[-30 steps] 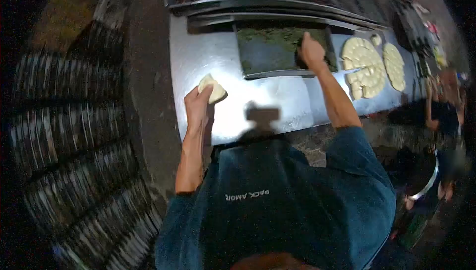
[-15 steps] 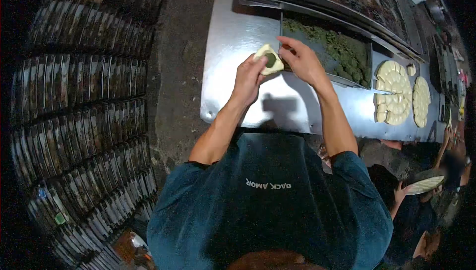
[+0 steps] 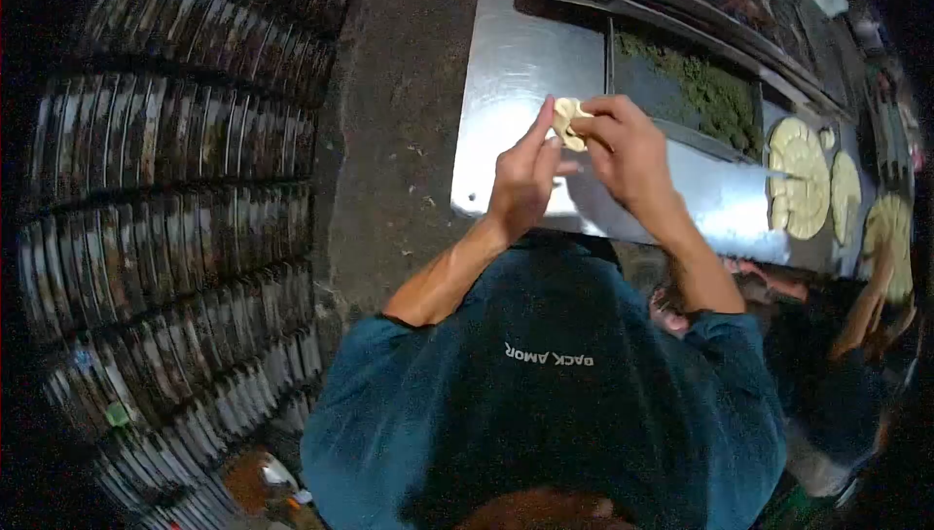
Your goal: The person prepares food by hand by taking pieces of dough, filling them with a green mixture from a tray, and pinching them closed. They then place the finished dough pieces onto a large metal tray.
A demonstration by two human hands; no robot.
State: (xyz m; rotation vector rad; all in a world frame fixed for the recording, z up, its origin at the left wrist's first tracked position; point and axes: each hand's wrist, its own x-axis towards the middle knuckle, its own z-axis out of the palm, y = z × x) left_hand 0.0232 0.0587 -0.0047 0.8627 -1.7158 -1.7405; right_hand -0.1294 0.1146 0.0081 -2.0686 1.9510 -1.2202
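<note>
A small piece of pale dough (image 3: 568, 123) is pinched between my two hands above the metal table (image 3: 516, 73). My left hand (image 3: 525, 172) has its fingers closed on the dough's left side. From the right, my right hand (image 3: 623, 146) grips the dough's edge with thumb and fingers. The dough is folded and gathered, and no green filling shows in it. Just beyond my right hand lies a metal tray (image 3: 642, 82) holding crumbly green filling (image 3: 715, 97).
Cut dough rounds (image 3: 800, 184) lie on the table's right part, with a further dough slab (image 3: 844, 194) beside them. Stacked dark trays (image 3: 175, 141) fill the left side. At the right edge a co-worker's arm (image 3: 866, 311) reaches onto more dough (image 3: 890, 238).
The open dough with green filling is now folded closed, and my right hand has come onto it. The view has shifted, and the co-worker's hand is now on dough at the right.
</note>
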